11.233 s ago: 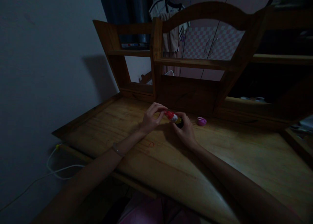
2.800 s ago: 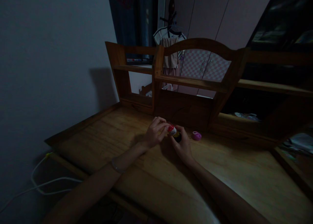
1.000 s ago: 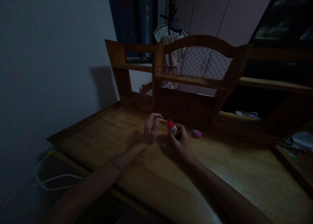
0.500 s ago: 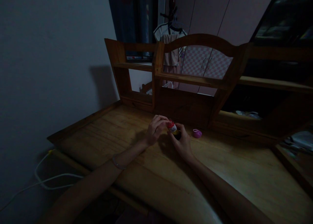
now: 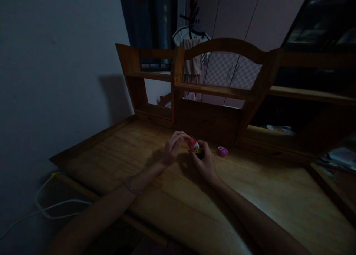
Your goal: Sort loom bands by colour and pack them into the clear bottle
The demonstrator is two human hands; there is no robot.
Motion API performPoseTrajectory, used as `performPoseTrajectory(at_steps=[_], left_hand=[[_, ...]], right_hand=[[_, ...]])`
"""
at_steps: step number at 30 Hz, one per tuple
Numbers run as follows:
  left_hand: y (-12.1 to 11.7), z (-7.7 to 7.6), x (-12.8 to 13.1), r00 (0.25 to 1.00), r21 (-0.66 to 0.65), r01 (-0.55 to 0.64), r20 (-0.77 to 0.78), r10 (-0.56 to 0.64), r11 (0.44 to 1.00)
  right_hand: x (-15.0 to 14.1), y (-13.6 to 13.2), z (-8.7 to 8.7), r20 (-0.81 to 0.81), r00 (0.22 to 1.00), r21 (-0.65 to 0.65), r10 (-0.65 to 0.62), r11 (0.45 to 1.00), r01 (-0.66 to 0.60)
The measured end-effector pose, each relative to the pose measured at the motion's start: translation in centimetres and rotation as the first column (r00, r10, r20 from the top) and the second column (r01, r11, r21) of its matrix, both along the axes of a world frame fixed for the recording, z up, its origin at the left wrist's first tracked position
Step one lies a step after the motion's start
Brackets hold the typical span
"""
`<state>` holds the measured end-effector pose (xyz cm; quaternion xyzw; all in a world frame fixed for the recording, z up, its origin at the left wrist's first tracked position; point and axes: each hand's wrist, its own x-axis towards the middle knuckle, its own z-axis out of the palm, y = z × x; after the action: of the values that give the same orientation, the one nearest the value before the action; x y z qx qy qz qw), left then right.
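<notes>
My right hand (image 5: 206, 162) is wrapped round a small bottle (image 5: 196, 146) with a red top, a white label and a yellow and dark lower part. The bottle leans to the left, its red end toward my left hand. My left hand (image 5: 172, 147) has its fingers stretched out, the fingertips at the red top and the thumb apart from it. Just right of my right hand, a small purple object (image 5: 223, 152) with a pale loop lies on the wooden desk (image 5: 133, 147).
A wooden shelf unit (image 5: 211, 118) stands along the desk's back edge. The wall (image 5: 78, 62) rises at the left. White cable (image 5: 61, 202) hangs by the left front edge. Clothes (image 5: 192, 58) hang behind the shelves, before a wardrobe. Items lie in the right compartment.
My left thumb has moved away from the bottle's red top, while the fingertips remain at it. The bottle tilts slightly more to the left. The whole view has shifted a little.
</notes>
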<state>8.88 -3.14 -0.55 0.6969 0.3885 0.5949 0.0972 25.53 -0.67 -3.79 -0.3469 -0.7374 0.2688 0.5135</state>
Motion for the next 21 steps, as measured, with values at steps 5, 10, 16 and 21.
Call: performPoseTrajectory(at_steps=[5, 10, 16, 21], left_hand=[[-0.16, -0.11, 0.23, 0.999, 0.005, -0.005, 0.052, 0.005, 1.000], [-0.37, 0.01, 0.14, 1.000, 0.057, -0.007, 0.027, 0.006, 0.998], [-0.50, 0.22, 0.06, 0.999, 0.068, -0.033, -0.013, 0.034, 0.997], [-0.62, 0.33, 0.02, 0.999, 0.053, -0.048, -0.008, 0.049, 0.997]], right_hand=[[0.04, 0.06, 0.01, 0.003, 1.000, 0.017, -0.011, 1.000, 0.011], [0.12, 0.04, -0.03, 0.008, 1.000, 0.011, -0.008, 1.000, 0.008], [0.15, 0.03, -0.05, 0.009, 1.000, 0.009, -0.011, 1.000, 0.011], [0.15, 0.02, 0.06, 0.014, 1.000, 0.007, -0.020, 1.000, 0.020]])
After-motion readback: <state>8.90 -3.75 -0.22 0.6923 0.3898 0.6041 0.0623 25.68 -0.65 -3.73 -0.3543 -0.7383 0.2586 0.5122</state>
